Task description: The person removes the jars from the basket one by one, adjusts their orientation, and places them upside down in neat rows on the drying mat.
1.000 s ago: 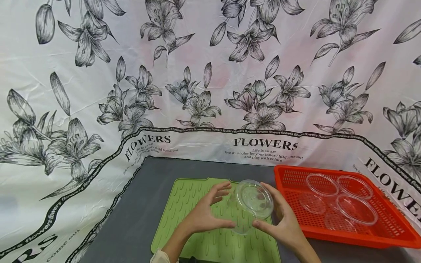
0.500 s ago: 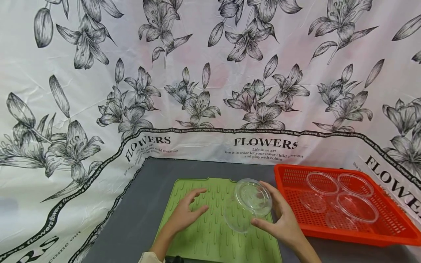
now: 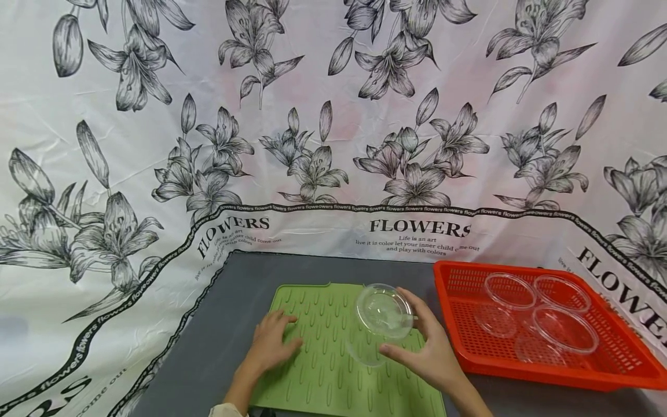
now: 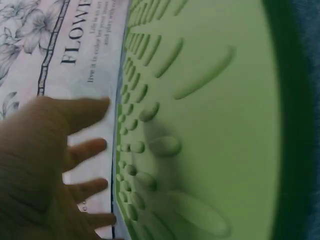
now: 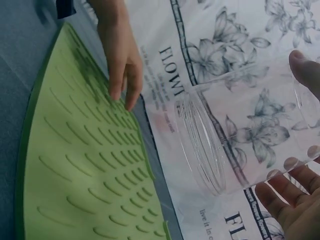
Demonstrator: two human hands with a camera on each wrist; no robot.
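Note:
My right hand grips a clear plastic cup by its side, fingers behind and thumb at the front. The cup is tilted above the green ridged mat. In the right wrist view, the cup's ringed end faces toward the mat, and fingertips press its clear wall. Over the left part of the mat, my left hand holds nothing, its fingers spread apart. The left wrist view shows that hand with thumb and fingers extended above the mat.
At the right stands a red perforated basket with three clear cups inside. A dark grey tabletop surrounds the mat. Behind it hangs a white cloth printed with lilies and "FLOWERS" lettering.
My left hand has moved away from the cup, leftward to the mat's left side. My right hand has carried the cup slightly left over the mat.

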